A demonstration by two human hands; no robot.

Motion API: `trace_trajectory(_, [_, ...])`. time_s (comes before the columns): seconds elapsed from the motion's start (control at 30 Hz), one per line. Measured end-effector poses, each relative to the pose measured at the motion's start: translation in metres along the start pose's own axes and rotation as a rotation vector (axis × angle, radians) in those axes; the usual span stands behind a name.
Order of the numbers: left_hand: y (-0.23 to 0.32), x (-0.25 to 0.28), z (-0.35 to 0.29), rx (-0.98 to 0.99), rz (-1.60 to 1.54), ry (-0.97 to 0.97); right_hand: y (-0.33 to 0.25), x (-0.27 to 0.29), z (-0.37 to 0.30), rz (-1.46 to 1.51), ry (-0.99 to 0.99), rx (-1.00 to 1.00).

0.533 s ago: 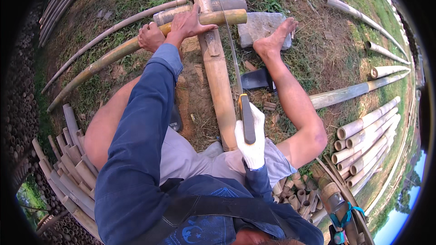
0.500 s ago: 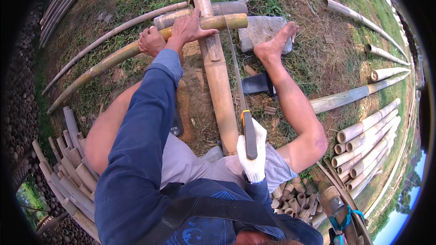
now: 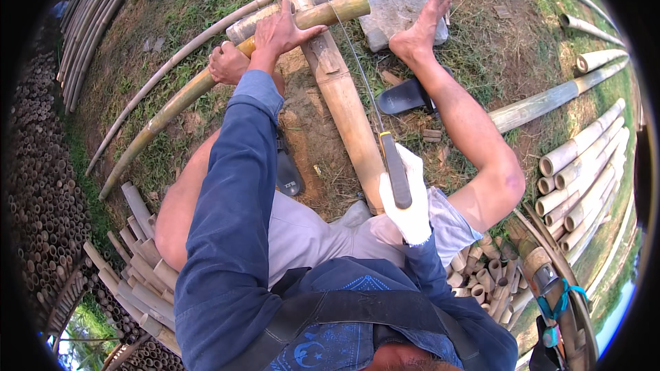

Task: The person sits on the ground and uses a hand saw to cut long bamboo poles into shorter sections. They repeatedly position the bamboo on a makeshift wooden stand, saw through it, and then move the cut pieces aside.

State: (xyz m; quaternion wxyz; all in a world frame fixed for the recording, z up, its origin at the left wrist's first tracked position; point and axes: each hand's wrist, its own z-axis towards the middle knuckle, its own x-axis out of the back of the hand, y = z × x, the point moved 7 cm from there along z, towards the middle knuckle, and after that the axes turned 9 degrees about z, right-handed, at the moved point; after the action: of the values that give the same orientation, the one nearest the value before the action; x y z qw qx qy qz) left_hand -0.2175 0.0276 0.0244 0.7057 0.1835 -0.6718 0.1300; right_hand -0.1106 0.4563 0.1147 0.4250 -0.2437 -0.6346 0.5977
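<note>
Saw (image 3: 386, 143) shifted rightward in view; right hand (image 3: 412, 203) wraps handle (image 3: 397, 182), fingertips hidden; left hand (image 3: 276, 33) rests on pole (image 3: 347, 7), thumb spread.

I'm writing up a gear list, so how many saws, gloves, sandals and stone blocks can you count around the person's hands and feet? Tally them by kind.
Saw: 1
White glove: 1
Dark sandals: 2
Grey stone block: 1
Total: 5

Bright daylight, soft shadows — edges bowed, black-cornered
</note>
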Motion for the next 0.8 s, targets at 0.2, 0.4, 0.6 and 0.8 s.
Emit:
trace_trajectory(0.2, [0.013,0.009,0.016,-0.004,-0.015,0.023,0.029,-0.042,0.13,0.104,0.011,0.088])
trace_trajectory(0.4, [-0.008,0.014,0.006,-0.002,-0.019,0.093,0.045,-0.064,0.156,0.174,-0.094,0.135])
trace_trajectory(0.6, [0.022,0.003,0.02,-0.065,-0.089,0.054,-0.003,0.0,0.004,-0.068,-0.007,-0.025])
trace_trajectory(0.8, [-0.022,0.014,-0.019,0.069,-0.022,0.056,-0.044,0.0,0.024,-0.072,-0.114,-0.058])
